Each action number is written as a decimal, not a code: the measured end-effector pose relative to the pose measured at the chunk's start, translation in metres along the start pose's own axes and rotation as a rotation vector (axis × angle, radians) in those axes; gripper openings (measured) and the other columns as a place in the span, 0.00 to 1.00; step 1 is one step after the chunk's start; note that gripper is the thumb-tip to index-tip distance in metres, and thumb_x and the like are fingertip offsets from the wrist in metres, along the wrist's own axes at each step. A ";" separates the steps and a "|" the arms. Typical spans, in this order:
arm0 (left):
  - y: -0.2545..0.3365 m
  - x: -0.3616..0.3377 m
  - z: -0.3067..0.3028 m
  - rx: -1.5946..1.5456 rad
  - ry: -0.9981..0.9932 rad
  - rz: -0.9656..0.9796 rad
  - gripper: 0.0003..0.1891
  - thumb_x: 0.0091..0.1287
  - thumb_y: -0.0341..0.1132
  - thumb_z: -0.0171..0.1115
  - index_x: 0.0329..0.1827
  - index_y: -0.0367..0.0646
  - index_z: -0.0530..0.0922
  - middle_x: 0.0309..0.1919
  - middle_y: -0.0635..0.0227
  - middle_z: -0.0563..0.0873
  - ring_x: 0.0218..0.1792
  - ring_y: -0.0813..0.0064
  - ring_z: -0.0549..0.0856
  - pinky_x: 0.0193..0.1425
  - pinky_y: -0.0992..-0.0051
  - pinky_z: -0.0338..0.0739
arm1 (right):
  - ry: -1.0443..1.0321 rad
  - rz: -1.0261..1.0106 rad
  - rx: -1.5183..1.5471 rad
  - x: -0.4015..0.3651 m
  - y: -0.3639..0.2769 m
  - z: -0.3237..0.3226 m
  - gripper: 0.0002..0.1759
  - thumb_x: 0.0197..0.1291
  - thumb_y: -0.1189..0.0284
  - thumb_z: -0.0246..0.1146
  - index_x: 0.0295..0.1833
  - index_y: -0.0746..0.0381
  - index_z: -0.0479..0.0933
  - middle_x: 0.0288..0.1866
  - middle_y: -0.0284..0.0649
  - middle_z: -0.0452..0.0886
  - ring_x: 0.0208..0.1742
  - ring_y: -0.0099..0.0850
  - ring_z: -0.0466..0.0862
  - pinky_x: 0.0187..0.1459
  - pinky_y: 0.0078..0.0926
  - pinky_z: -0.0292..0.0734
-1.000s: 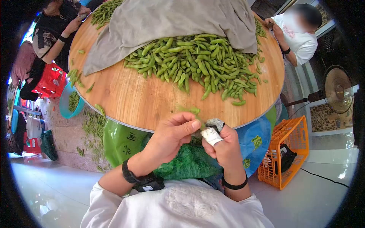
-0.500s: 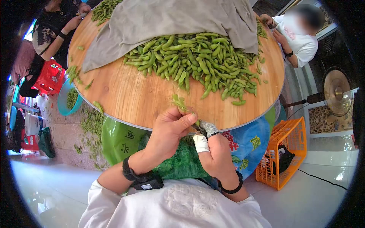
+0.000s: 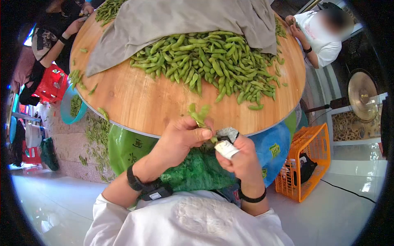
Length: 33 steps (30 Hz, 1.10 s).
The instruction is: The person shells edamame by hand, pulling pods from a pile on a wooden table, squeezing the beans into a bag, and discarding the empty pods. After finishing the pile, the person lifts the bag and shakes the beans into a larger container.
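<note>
Two hands work above the near edge of one round wooden table (image 3: 131,96). The left hand (image 3: 182,135) pinches green pod material (image 3: 199,115) narrowly between thumb and forefinger; whether it is one pod or several cannot be told. The right hand (image 3: 242,158), with one white thumb wrap (image 3: 226,149) and one grey finger covering (image 3: 229,133), lies just beside its lower end; its grip cannot be told. Farther back, a heap of green pods (image 3: 205,61), too many to count, lies partly under one grey cloth (image 3: 193,18). Containers: one turquoise basin (image 3: 65,111), on the floor at left, holds green pods; one orange crate (image 3: 287,178), at right, holds a black object (image 3: 307,166); one red crate (image 3: 51,84), far left, has contents that cannot be made out. Two other people sit at the table, one far left (image 3: 49,45), one far right (image 3: 328,51).
</note>
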<state>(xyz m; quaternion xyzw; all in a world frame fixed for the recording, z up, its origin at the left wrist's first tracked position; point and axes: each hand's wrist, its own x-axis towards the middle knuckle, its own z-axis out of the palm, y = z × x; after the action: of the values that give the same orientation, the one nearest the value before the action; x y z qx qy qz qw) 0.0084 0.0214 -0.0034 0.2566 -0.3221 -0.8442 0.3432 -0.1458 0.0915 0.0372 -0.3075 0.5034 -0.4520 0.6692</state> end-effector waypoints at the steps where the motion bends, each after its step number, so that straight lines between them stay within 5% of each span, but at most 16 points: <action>1: 0.002 0.001 -0.001 0.007 -0.075 -0.019 0.04 0.60 0.29 0.62 0.37 0.41 0.78 0.30 0.76 0.79 0.29 0.86 0.74 0.30 0.86 0.66 | -0.126 0.031 0.169 0.000 -0.003 -0.009 0.06 0.59 0.78 0.51 0.41 0.62 0.72 0.18 0.28 0.68 0.15 0.14 0.62 0.15 0.13 0.54; 6: 0.001 0.004 -0.003 0.310 -0.113 0.154 0.03 0.55 0.25 0.65 0.31 0.39 0.79 0.38 0.69 0.79 0.32 0.78 0.76 0.39 0.80 0.71 | -0.280 0.082 0.284 0.006 0.002 -0.032 0.06 0.59 0.77 0.51 0.42 0.63 0.71 0.19 0.31 0.69 0.14 0.17 0.63 0.14 0.14 0.56; 8: 0.001 0.008 -0.003 0.903 -0.093 0.577 0.04 0.55 0.22 0.64 0.32 0.39 0.78 0.37 0.67 0.80 0.37 0.75 0.79 0.44 0.77 0.73 | -0.252 0.085 0.241 0.005 0.004 -0.029 0.07 0.59 0.77 0.52 0.42 0.63 0.72 0.20 0.31 0.70 0.14 0.19 0.66 0.16 0.16 0.60; 10: 0.000 0.003 0.002 0.985 -0.073 0.594 0.04 0.56 0.22 0.63 0.32 0.39 0.78 0.35 0.67 0.80 0.37 0.74 0.80 0.43 0.77 0.74 | 0.004 -0.276 -0.396 0.006 0.007 -0.013 0.07 0.56 0.76 0.56 0.40 0.65 0.74 0.24 0.36 0.76 0.20 0.26 0.75 0.24 0.21 0.70; 12: 0.007 -0.006 0.003 1.080 -0.049 0.617 0.04 0.56 0.21 0.62 0.32 0.39 0.78 0.34 0.66 0.81 0.37 0.73 0.81 0.43 0.77 0.75 | 0.014 -0.314 -0.549 0.008 0.012 -0.017 0.08 0.54 0.75 0.58 0.40 0.65 0.75 0.26 0.38 0.78 0.25 0.27 0.77 0.29 0.22 0.72; 16: 0.041 -0.040 -0.006 0.930 0.210 0.172 0.09 0.58 0.21 0.58 0.42 0.35 0.75 0.34 0.69 0.82 0.34 0.79 0.82 0.39 0.77 0.76 | 0.043 -0.300 -0.819 -0.004 0.002 -0.016 0.09 0.52 0.72 0.63 0.38 0.65 0.76 0.30 0.44 0.80 0.30 0.30 0.80 0.35 0.26 0.74; 18: 0.077 -0.061 -0.021 1.370 0.459 0.212 0.12 0.53 0.18 0.56 0.41 0.35 0.75 0.33 0.63 0.82 0.37 0.75 0.82 0.40 0.76 0.74 | 0.034 -0.358 -0.778 -0.008 0.006 -0.022 0.09 0.52 0.72 0.62 0.38 0.64 0.76 0.29 0.45 0.80 0.30 0.34 0.80 0.35 0.27 0.74; 20: 0.104 -0.076 -0.046 1.814 0.656 0.459 0.15 0.49 0.18 0.57 0.41 0.36 0.75 0.37 0.57 0.82 0.40 0.58 0.82 0.43 0.71 0.75 | 0.091 -0.294 -0.810 -0.008 0.012 -0.027 0.08 0.53 0.73 0.61 0.39 0.64 0.77 0.30 0.47 0.80 0.30 0.37 0.81 0.34 0.28 0.74; 23: 0.125 -0.083 -0.049 2.223 0.854 0.587 0.14 0.49 0.19 0.59 0.40 0.37 0.76 0.39 0.55 0.81 0.41 0.56 0.81 0.45 0.68 0.74 | 0.064 -0.371 -0.819 -0.009 0.011 -0.020 0.10 0.54 0.73 0.60 0.41 0.65 0.76 0.30 0.48 0.80 0.31 0.40 0.82 0.34 0.29 0.74; 27: 0.144 -0.043 -0.050 1.845 0.460 0.424 0.12 0.51 0.23 0.61 0.39 0.41 0.78 0.38 0.56 0.81 0.44 0.55 0.79 0.47 0.65 0.73 | 0.057 -0.360 -0.800 -0.009 0.006 -0.010 0.11 0.54 0.73 0.59 0.42 0.66 0.75 0.27 0.49 0.79 0.27 0.41 0.79 0.32 0.31 0.73; 29: 0.145 -0.003 -0.065 1.901 0.347 0.627 0.07 0.53 0.23 0.56 0.35 0.38 0.78 0.32 0.53 0.78 0.40 0.53 0.78 0.42 0.64 0.73 | 0.062 -0.332 -0.805 -0.009 -0.001 -0.005 0.11 0.54 0.73 0.59 0.42 0.67 0.75 0.26 0.48 0.78 0.26 0.41 0.79 0.31 0.31 0.73; 33: 0.143 0.050 -0.096 1.964 0.263 0.667 0.05 0.52 0.26 0.59 0.33 0.38 0.77 0.31 0.54 0.78 0.37 0.54 0.78 0.40 0.63 0.73 | 0.058 -0.243 -0.839 -0.009 0.000 -0.010 0.10 0.55 0.72 0.59 0.41 0.66 0.76 0.26 0.49 0.77 0.26 0.42 0.79 0.31 0.31 0.73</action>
<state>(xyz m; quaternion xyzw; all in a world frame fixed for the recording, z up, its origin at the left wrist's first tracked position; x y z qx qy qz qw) 0.0993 -0.1303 0.0250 0.4106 -0.8810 -0.0392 0.2315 -0.1556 0.1006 0.0379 -0.5970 0.6219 -0.2925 0.4140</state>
